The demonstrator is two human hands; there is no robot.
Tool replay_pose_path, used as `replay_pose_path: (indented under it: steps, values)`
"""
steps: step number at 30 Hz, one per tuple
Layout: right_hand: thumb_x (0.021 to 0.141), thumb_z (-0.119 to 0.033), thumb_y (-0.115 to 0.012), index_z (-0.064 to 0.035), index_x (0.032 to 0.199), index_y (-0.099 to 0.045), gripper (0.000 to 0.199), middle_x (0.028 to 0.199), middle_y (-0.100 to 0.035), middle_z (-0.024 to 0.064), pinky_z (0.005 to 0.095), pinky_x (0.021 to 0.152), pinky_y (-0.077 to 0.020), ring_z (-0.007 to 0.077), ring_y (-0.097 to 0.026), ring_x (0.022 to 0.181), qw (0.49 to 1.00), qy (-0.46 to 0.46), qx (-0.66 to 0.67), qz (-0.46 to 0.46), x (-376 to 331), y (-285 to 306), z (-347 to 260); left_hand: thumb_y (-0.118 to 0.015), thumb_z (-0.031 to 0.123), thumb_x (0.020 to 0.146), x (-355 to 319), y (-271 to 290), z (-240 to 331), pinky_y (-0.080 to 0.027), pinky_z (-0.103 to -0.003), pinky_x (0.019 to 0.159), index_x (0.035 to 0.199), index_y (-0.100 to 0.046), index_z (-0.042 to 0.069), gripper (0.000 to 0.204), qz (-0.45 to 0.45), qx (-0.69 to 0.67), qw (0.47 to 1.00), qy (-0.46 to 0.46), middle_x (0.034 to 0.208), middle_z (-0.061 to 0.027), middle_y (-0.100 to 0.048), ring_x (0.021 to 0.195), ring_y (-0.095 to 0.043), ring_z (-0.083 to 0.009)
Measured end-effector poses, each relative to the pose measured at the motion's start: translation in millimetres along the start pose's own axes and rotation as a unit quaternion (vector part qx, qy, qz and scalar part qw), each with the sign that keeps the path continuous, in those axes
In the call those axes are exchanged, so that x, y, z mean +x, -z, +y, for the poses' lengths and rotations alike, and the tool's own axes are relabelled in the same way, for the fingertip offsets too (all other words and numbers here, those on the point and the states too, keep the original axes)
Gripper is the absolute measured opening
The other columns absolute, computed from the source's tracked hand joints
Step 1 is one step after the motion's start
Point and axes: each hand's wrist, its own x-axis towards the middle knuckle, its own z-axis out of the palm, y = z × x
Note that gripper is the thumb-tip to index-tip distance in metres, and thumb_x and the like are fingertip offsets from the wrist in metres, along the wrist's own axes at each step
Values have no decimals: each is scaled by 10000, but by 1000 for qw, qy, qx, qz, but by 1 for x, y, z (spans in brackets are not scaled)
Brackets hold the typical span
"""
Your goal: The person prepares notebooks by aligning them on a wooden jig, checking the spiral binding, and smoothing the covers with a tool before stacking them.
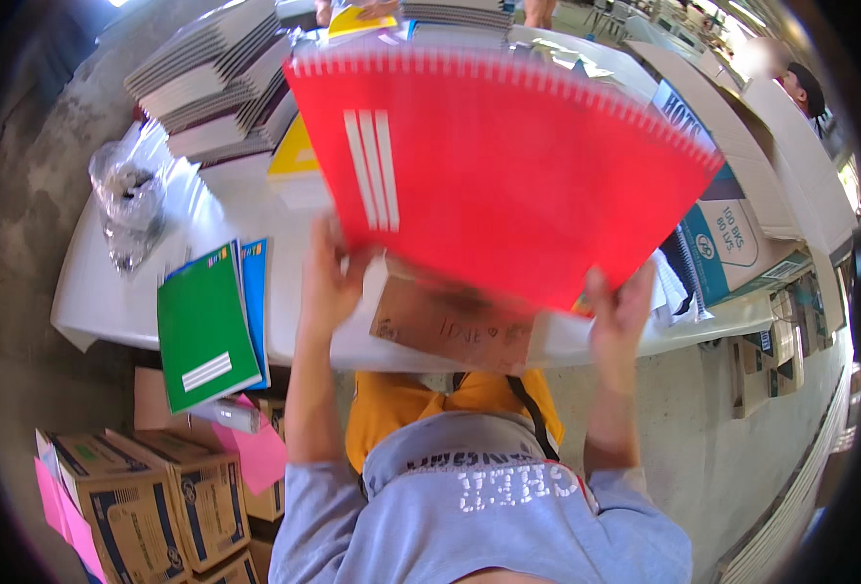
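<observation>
1. Our grey sweatshirt fills the low frame; above it our left hand and right hand each grip a lower corner of the red spiral notebook, held up off the worktop
2. Red notebook isn't set down yet; green notebook lies left of our left hand, overhanging the worktop edge
3. Cardboard boxes crowd beyond our right hand; notebook stacks beyond the left

White table: green notebook, notebook stacks, plastic bag.
</observation>
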Motion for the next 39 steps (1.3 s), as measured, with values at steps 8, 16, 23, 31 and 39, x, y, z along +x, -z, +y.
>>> replay_pose_path:
  steps: [8, 16, 23, 31, 39]
  values:
    - [872, -53, -582, -21, 1111, -451, 274, 993, -602, 105, 229, 719, -454, 102, -559, 905, 979, 140, -103, -108, 82, -38, -28, -611, -29, 818, 43, -8, -31, -400, -212, 578, 1157, -407, 29, 400, 59, -44, 997, 6, 766, -45, -610, 651, -513, -73]
    - [856, -59, -599, -25, 1052, -474, 235, 868, -622, 67, 245, 634, -458, 98, -582, 745, 978, 99, -134, -128, 71, -40, -16, -574, -33, 840, 17, -20, -80, -426, -222, 622, 1181, -406, 33, 386, 76, -112, 990, 26, 767, -54, -584, 671, -519, -85]
    - [798, -109, -664, 3, 1094, -522, 347, 998, -622, 103, 303, 737, -489, 216, -611, 869, 906, -3, -226, -359, 72, 34, 9, -583, -37, 810, -23, -8, -92, -461, -296, 627, 1096, -431, 9, 327, 56, 104, 991, 54, 810, -127, -621, 730, -615, -186]
    - [854, -137, -567, -42, 1101, -581, 265, 1083, -611, 122, 324, 833, -455, 224, -583, 994, 918, -137, -366, -60, 164, 136, 59, -660, 78, 781, -14, 5, -63, -342, -425, 964, 1214, -427, 10, 496, 30, 308, 951, 0, 1183, -194, -488, 1137, -434, -349]
    - [828, -105, -508, -82, 1194, -472, 368, 1123, -551, 182, 468, 835, -463, 379, -528, 1041, 713, -119, -689, -47, 166, 169, 173, -712, 361, 740, 31, -85, 73, -303, -486, 997, 1243, -430, 8, 676, 133, 331, 903, -240, 1214, -148, -470, 1218, -371, -371]
